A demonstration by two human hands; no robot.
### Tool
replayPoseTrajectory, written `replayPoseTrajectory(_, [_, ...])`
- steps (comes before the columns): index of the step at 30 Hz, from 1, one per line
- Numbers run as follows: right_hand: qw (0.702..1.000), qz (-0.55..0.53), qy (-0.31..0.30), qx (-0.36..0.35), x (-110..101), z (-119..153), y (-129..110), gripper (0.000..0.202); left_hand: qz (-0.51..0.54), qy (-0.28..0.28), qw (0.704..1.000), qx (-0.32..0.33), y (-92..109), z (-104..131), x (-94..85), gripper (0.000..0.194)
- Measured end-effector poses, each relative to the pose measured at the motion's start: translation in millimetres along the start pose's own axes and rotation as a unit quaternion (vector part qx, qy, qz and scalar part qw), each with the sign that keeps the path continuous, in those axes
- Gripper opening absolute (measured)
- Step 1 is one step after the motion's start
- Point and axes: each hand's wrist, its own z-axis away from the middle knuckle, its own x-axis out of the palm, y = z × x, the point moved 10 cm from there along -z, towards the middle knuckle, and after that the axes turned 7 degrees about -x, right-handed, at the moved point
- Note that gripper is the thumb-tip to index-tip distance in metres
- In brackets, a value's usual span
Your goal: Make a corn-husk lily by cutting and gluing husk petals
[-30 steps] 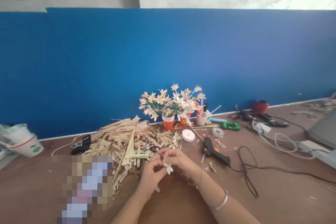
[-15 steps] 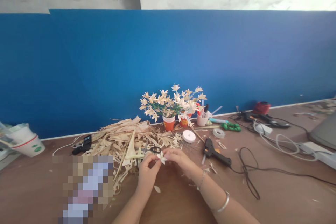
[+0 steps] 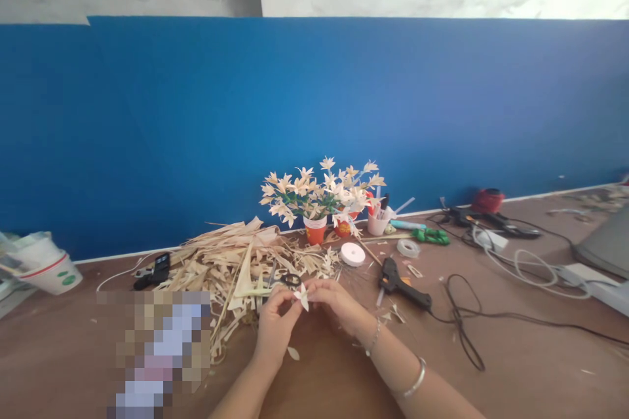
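A small pale flower (image 3: pixel 303 298) is pinched between my two hands, low in the middle of the view. My left hand (image 3: pixel 276 321) grips it from the left with thumb and fingertips. From the right, the fingers of my right hand (image 3: pixel 337 301) close on its other side. Just behind the hands are the black handles of scissors (image 3: pixel 291 279), beside a heap of dry husk strips (image 3: pixel 221 255). A loose petal (image 3: pixel 293 353) lies on the brown table (image 3: pixel 334 380) near my left wrist.
Pale flowers (image 3: pixel 299 186) stand in an orange-and-white cup (image 3: pixel 315 230) near the blue partition (image 3: pixel 196 111). A white ribbon roll (image 3: pixel 352 254) and a black glue gun (image 3: pixel 403 285) lie to the right, with cables (image 3: pixel 462 321) beyond. White cups (image 3: pixel 54 272) sit far left.
The flower has turned slightly between my fingers. Both hands stay nearly in place, and the whole view has shifted very little.
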Motion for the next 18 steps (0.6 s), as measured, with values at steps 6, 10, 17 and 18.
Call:
replayPoseTrajectory(6, [1.000, 0.010, 0.001, 0.002, 0, 1, -2, 0.009, 0.003, -0.003, 1.000, -0.001, 2, 1, 0.5, 0.013])
replayPoseTrajectory(10, [1.000, 0.007, 0.008, 0.006, 1, 1, -2, 0.009, 0.011, -0.007, 1.000, -0.011, 1, 1, 1.1, 0.014])
replayPoseTrajectory(17, [0.999, -0.043, 0.021, -0.003, -4, -1, -1, 0.007, 0.027, -0.039, 0.997, -0.056, -2, 0, 9.4, 0.018])
replayPoseTrajectory(18, [0.999, -0.047, 0.022, -0.005, -5, -1, -2, 0.007, 0.033, -0.042, 0.996, -0.068, -3, 0, 10.4, 0.020])
